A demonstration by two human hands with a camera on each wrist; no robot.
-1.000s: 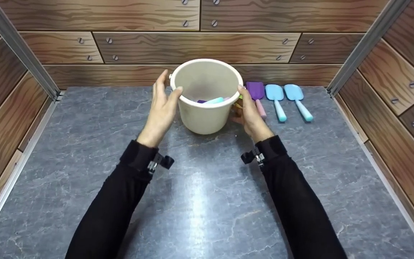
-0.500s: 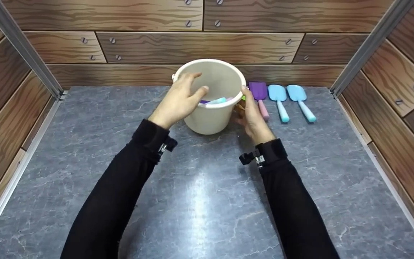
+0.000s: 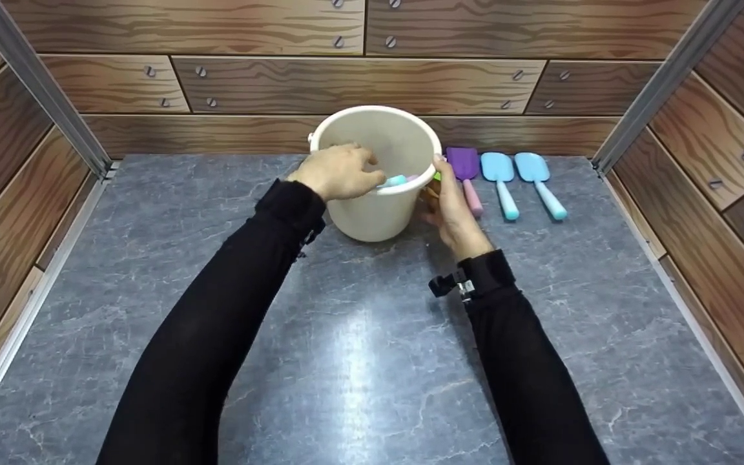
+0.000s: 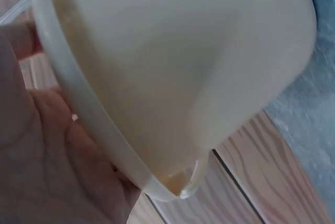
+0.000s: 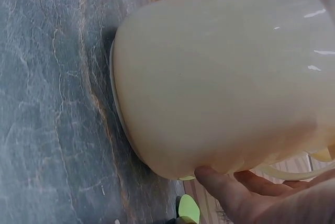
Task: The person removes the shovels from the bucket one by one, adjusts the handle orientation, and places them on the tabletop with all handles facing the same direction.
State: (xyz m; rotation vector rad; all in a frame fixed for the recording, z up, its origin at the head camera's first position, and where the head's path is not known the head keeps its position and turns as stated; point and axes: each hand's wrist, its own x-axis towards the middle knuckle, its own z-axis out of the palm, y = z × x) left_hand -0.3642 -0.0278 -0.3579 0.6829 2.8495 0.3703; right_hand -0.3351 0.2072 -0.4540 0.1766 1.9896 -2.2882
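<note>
A cream bucket [image 3: 372,219] stands upright near the back wall. Its side and rim fill much of both wrist views. My left hand [image 3: 340,173] reaches over the front left rim, its fingers dipping inside and their tips hidden. Close to its thumb, a light blue handle [image 3: 394,181] shows inside the bucket. My right hand [image 3: 456,213] holds the bucket's right side, with the thumb at the rim and fingers along the outer wall. In the right wrist view those fingers [image 5: 220,185] bend against the bucket.
Right of the bucket lie a purple toy shovel [image 3: 462,161] with a pink handle and two light blue shovels [image 3: 497,166]. Partly behind the right hand is something orange and green. A lime green piece [image 5: 188,208] shows in the right wrist view. Wood-patterned walls [image 3: 359,84] enclose the grey surface.
My left hand has left the bucket's left side, moved right over the rim and lowered its fingers inside. The right hand stays at the bucket, which stands where it was.
</note>
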